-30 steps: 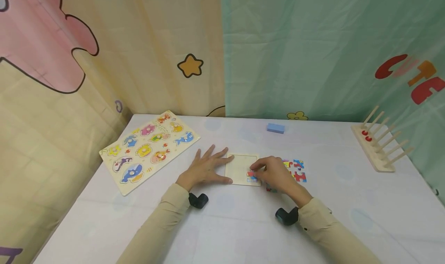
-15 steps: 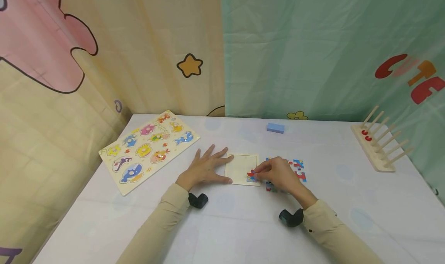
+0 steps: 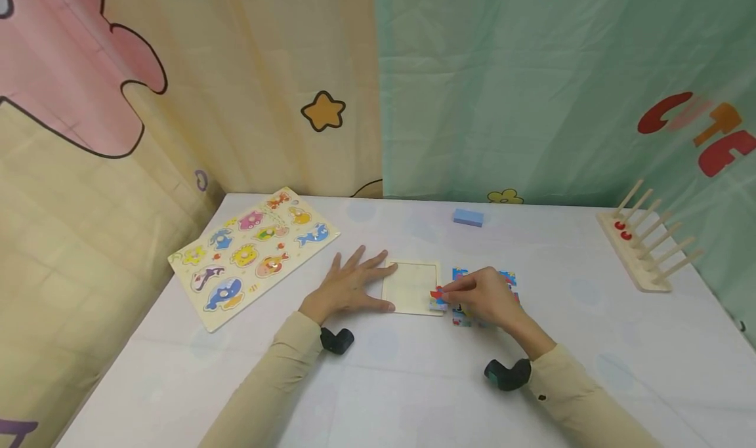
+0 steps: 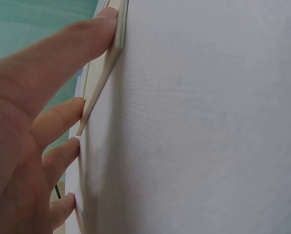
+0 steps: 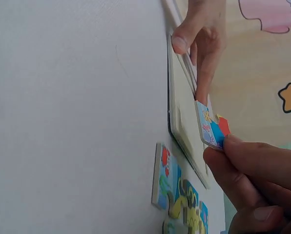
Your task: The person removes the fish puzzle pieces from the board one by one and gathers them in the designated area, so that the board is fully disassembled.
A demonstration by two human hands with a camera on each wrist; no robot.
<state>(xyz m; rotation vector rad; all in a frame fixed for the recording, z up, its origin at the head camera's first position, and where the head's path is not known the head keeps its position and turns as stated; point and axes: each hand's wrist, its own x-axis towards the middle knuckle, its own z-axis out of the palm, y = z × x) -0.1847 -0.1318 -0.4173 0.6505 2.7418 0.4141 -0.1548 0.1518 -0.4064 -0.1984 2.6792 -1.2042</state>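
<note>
Between right thumb and fingertips, my right hand (image 3: 487,297) pinches a jigsaw piece (image 5: 211,127), blue and red with printed sea pictures. In the right wrist view the piece is lifted over the near right corner of a shallow wooden puzzle tray (image 3: 413,284), whose floor is bare wood. My left hand (image 3: 350,286) lies spread on the tray's left side, thumb and a finger touching its rim. Other jigsaw pieces (image 5: 177,192) lie on the table right of the tray, partly hidden under my right hand in the head view.
A large sea-animal peg puzzle board (image 3: 254,258) lies slanted at the left. Near the back edge sits a blue block (image 3: 468,218). A wooden rack (image 3: 634,254) with several upright pegs and red beads stands at the right. Curtains (image 3: 520,87) hang behind the table.
My right hand has drawn the pinched piece up and to the right, from inside the tray's corner to over its right rim. The left hand stays in place.
</note>
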